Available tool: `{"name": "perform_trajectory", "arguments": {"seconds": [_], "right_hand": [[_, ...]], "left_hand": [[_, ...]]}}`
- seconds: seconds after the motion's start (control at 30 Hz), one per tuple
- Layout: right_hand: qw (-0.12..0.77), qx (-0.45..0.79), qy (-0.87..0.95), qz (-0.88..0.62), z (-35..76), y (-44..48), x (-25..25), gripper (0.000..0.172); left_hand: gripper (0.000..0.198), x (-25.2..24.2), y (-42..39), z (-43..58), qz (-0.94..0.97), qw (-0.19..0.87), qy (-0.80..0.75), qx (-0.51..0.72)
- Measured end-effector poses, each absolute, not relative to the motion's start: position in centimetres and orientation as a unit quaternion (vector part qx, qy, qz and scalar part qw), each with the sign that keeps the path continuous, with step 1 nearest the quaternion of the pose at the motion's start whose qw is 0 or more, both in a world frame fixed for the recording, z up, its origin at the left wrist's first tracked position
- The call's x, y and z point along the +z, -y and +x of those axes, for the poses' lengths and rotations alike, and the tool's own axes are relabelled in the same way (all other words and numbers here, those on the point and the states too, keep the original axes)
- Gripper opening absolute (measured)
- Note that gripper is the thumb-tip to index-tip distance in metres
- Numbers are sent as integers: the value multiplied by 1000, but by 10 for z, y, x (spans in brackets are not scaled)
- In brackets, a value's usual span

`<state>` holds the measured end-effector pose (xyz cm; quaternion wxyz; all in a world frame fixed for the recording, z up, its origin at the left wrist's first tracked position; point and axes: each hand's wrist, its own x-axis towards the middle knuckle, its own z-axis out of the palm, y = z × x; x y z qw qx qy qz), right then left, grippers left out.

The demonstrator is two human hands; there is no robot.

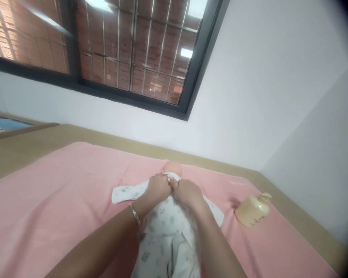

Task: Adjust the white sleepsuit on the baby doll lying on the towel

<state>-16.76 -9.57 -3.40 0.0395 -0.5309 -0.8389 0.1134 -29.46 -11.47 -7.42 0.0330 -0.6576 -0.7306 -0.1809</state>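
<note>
A white baby garment [165, 222] with a small green and grey print is on what looks like a baby doll, lying on its back. Only the smooth round head [173, 167] of the doll shows past my hands. My left hand [160, 188], with a silver bracelet [135, 214] at the wrist, is closed on the garment's neck edge. Beside it, nearly touching, my right hand [188, 192] pinches the same edge with its thumb at the cloth. Both sleeves lie spread out sideways. The exact fastening between my fingers is hidden.
A pink blanket [60, 200] covers most of the wooden tabletop [101, 136]. To the right stands a pale yellow pump bottle [252, 210], tilted in view. Behind are a white wall [234, 96] and a dark-framed barred window [188, 92]. A blue-lined tray or crib [8, 124] is at far left.
</note>
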Motion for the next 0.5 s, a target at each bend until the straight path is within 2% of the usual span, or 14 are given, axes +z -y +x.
{"name": "perform_trajectory", "arguments": {"seconds": [0.2, 0.3, 0.5], "right_hand": [[47, 166, 831, -529, -160, 61, -57, 79], [53, 179, 823, -537, -160, 60, -58, 79], [53, 106, 853, -508, -171, 92, -44, 83]], "left_hand": [[20, -75, 121, -278, -709, 87, 690, -117], [21, -77, 120, -279, -693, 83, 704, -136], [30, -78, 112, -301, -669, 23, 722, -175]]}}
